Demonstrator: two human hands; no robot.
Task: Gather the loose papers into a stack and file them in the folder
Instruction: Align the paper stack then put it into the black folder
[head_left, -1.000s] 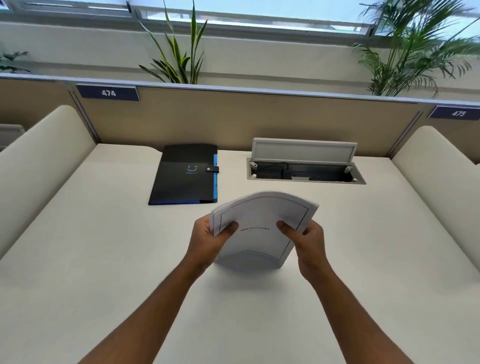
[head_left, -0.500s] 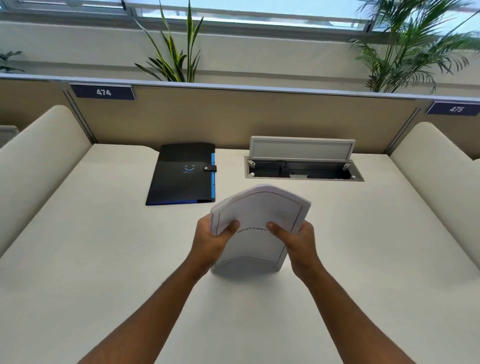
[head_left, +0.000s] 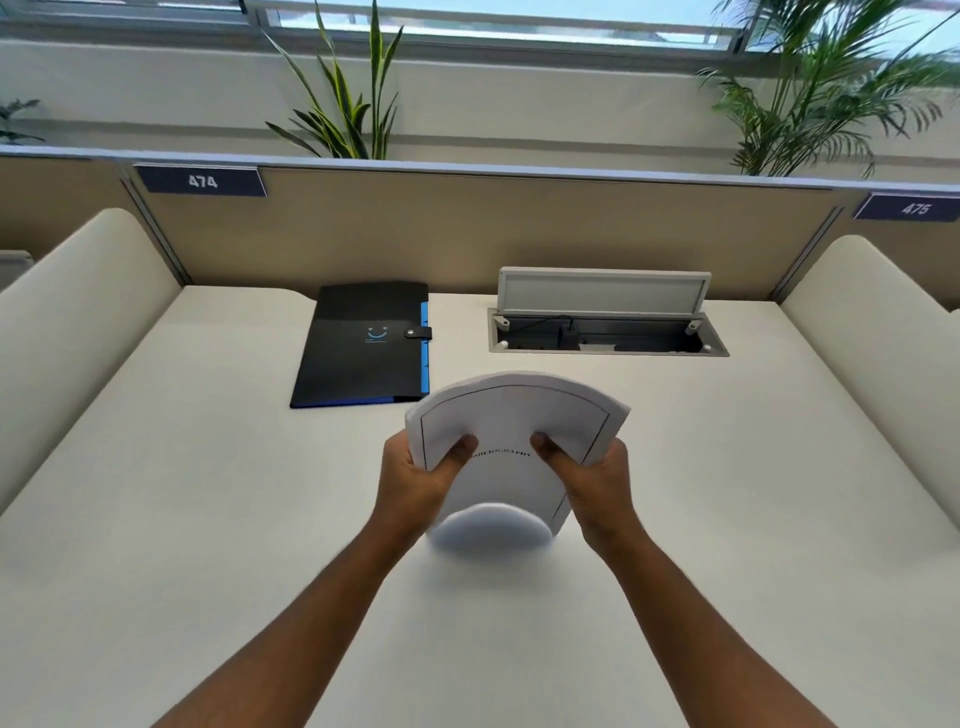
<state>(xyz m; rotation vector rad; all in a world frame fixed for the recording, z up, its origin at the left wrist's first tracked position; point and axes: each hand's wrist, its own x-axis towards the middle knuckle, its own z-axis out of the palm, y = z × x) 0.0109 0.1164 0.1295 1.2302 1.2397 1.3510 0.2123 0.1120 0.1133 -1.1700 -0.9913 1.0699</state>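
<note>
White paper, a thick sheaf of it, is what you have between your palms: the stack of papers stands on its lower edge near the middle of the counter, bowed toward you. Your left hand and right hand each clamp a side edge, thumbs pressed on the printed front sheet and fingers hidden behind. Expect it to feel light but floppy; loose sheets slide on each other and fan out if your grip slackens, and the corners crease easily. Hold both side edges low, or pinch one long edge firmly with the other hand flat underneath. The black folder lies shut, strap apparently snapped, toward the counter's back edge, left of the open cable box, so you will likely need a free hand.
</note>
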